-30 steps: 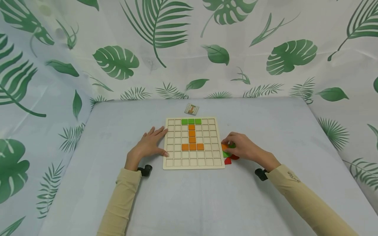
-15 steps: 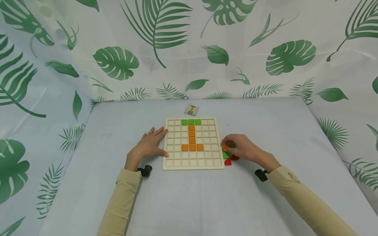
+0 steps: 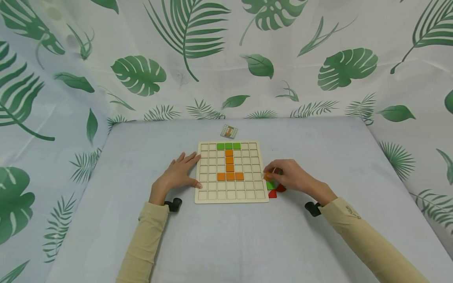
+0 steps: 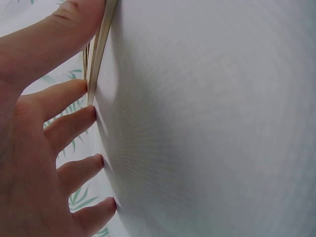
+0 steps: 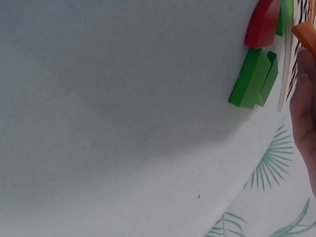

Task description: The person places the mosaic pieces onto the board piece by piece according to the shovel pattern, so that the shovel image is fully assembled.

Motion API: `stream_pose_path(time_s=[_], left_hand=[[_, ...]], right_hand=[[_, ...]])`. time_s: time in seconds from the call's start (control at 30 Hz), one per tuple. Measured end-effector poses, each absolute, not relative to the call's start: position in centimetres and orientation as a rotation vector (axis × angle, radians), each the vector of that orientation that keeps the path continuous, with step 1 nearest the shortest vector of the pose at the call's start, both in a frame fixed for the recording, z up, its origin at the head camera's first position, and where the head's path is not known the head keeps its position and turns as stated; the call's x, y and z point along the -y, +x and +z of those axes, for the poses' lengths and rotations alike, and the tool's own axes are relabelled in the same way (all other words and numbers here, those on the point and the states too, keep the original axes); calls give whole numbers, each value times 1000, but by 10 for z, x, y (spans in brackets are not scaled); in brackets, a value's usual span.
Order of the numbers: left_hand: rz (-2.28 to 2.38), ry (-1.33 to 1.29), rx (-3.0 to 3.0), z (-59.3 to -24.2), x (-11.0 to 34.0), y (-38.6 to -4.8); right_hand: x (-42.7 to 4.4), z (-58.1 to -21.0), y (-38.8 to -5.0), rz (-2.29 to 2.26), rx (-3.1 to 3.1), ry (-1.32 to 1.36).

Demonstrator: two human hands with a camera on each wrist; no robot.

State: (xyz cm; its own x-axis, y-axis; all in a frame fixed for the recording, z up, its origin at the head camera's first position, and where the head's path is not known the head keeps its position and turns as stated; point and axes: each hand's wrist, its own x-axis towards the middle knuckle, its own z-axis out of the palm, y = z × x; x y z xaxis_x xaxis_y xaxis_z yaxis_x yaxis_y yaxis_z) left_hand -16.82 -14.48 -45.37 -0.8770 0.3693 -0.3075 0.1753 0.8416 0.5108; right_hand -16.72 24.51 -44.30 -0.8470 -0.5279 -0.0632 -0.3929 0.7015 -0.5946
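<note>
On my feed, the right hand [image 3: 288,175] pinches an orange tile [image 3: 268,177] at the right edge of the grid board [image 3: 231,201], near a red piece [image 3: 272,194]. The left hand [image 3: 177,171] touches the opposite edge, fingers outspread, clasping nothing. I'd brace lightly there, turning the tile square to the grid before lowering it.

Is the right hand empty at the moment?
No, the head view shows the right hand pinching an orange piece at the right edge of the board.
</note>
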Motion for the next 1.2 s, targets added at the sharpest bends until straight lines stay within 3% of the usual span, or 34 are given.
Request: stream_pose_path(time_s=[0.27, 1.2], left_hand=[[671, 399, -2611, -455, 144, -169], [676, 385, -2603, -454, 144, -169]], right_hand=[[-239, -442, -167, -886, -2640, -683], [-201, -441, -169, -903, -2565, -884]])
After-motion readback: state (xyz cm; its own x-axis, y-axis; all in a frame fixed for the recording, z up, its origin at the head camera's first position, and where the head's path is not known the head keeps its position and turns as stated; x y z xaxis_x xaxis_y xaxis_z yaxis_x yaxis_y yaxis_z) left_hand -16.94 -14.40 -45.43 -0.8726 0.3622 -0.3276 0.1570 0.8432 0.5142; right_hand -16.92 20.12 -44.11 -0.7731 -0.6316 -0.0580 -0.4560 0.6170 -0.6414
